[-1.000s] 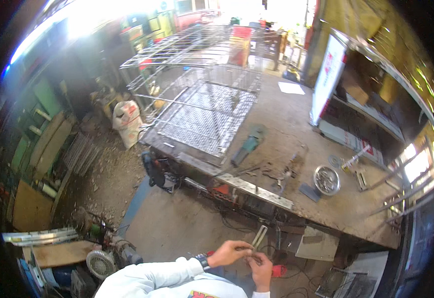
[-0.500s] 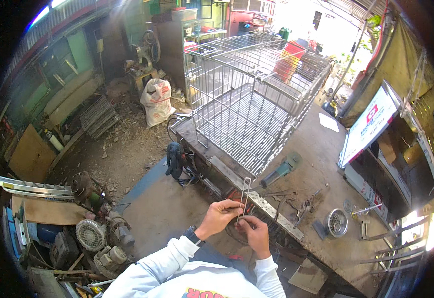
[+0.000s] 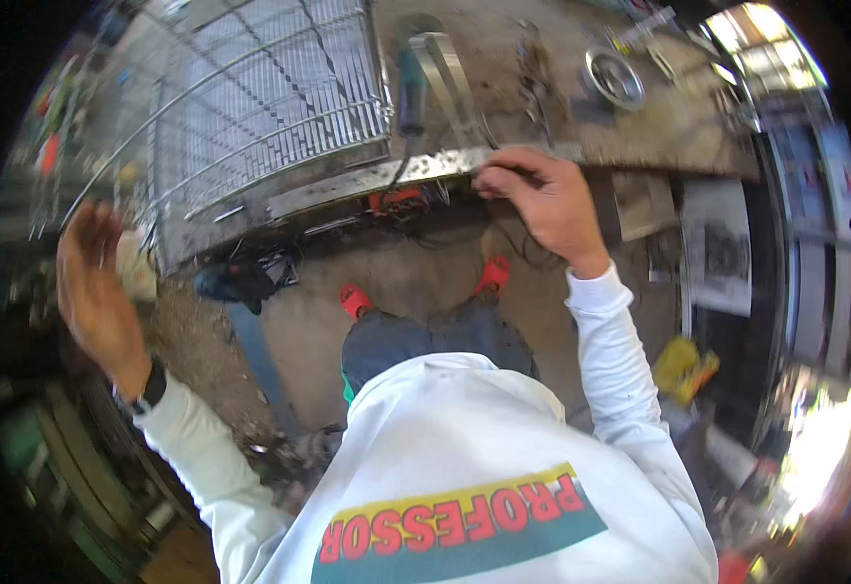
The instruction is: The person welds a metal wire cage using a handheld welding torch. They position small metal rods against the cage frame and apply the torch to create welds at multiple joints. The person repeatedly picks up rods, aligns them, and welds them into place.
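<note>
My right hand (image 3: 542, 200) is closed in a pinch over the front edge of the worktable. A narrow U-shaped metal rod (image 3: 456, 90), smeared by motion, rises from its fingertips. My left hand (image 3: 102, 292) is raised at the far left, fingers stretched out, with nothing seen in it. It is nearest the bent front wire of a large wire basket (image 3: 260, 127), which rests on the table; whether the hand touches it I cannot tell. Behind the rod lies a green power tool (image 3: 412, 92) with a cord hanging over the edge.
On the worktable (image 3: 503, 58) a round metal bowl (image 3: 613, 78) stands to the right, near scattered metal bits. A metal strip (image 3: 347, 187) runs along the table's front edge. Dark gloves (image 3: 235, 282) hang at its left corner. My red slippers (image 3: 354, 300) are on the floor below.
Both hands were together on the U-shaped rod; now the left has let go and swung far left. The right hand with the rod has moved up in the picture. The view has turned right and down.
</note>
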{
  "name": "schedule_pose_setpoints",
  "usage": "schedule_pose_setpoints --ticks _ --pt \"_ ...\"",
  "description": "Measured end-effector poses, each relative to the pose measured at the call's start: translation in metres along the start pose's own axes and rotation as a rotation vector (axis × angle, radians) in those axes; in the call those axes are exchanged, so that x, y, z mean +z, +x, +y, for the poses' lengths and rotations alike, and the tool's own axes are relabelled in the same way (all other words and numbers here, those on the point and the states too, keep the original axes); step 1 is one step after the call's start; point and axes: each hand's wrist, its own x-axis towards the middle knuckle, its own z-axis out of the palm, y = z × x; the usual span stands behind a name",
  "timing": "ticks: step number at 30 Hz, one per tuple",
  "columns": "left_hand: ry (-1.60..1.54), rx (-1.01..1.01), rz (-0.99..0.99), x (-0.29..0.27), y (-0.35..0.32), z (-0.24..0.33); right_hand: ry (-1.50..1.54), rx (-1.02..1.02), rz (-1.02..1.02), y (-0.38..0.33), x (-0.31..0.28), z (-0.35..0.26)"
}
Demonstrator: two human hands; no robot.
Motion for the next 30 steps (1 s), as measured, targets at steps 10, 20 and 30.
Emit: schedule_pose_setpoints --ticks 10,20,30 --pt "0.064 -0.347 -0.253 -0.076 0.003 -0.129 0.099 0.622 0.706 -0.177 0.104 0.023" --pt "-0.097 -0.411 -0.369 -0.046 0.017 -0.120 0.075 0.467 0.620 -0.145 0.169 -0.017" --pt "-0.172 -0.103 -0.381 0.005 0.044 -0.066 0.276 0.273 0.484 -0.053 0.227 -0.053"
